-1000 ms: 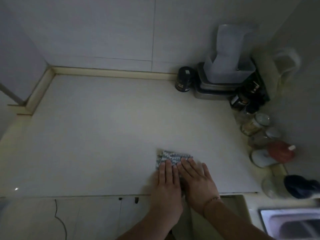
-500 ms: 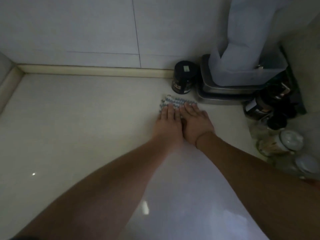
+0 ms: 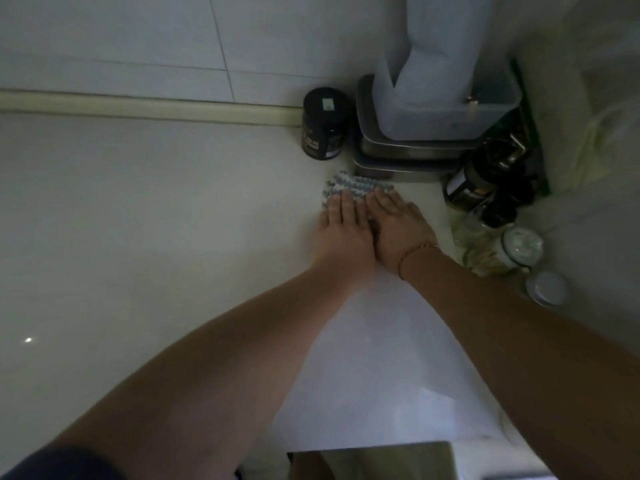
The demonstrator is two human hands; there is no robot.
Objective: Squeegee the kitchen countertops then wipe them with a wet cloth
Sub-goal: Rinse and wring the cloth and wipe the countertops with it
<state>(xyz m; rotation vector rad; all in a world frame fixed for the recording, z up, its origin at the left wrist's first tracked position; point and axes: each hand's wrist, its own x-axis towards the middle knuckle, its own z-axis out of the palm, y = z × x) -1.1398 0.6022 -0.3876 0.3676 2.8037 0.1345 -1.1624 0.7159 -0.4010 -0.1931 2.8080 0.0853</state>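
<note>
Hands (image 3: pixel 374 233) flat on cloth (image 3: pixel 356 187)

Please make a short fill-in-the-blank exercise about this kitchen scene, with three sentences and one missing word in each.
1. The left hand and the right hand both press flat on the ______, which lies on the countertop.
2. The jar with the black lid stands to the ______ of the stacked metal trays.
3. A thin bracelet is on the ______ wrist.

Missing words: cloth; left; right
</note>
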